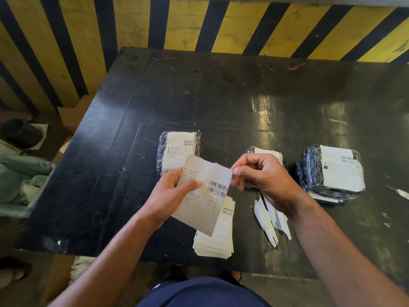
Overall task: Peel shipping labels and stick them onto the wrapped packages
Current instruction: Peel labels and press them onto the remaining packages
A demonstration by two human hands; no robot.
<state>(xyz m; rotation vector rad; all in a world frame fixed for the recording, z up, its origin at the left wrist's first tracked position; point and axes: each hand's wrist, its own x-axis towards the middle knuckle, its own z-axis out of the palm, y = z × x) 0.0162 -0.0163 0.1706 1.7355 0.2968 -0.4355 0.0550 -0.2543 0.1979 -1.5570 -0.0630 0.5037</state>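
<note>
A white shipping label [205,196] with barcodes is held above the black table [177,96]. My left hand [170,196] grips its left side, thumb across the front. My right hand [263,178] pinches the label's upper right corner. Under the label lies a stack of more labels [218,238] near the table's front edge. Three wrapped packages with labels on top sit on the table: one [177,147] behind my left hand, one [267,152] partly hidden behind my right hand, one [332,171] at the right on top of another package.
Peeled backing strips [270,218] lie under my right wrist. More paper scraps [398,191] lie at the right edge. A yellow and black striped wall [199,23] stands behind the table. A cardboard box [73,116], a dark bucket [20,131] and green cloth [22,180] are on the floor at left.
</note>
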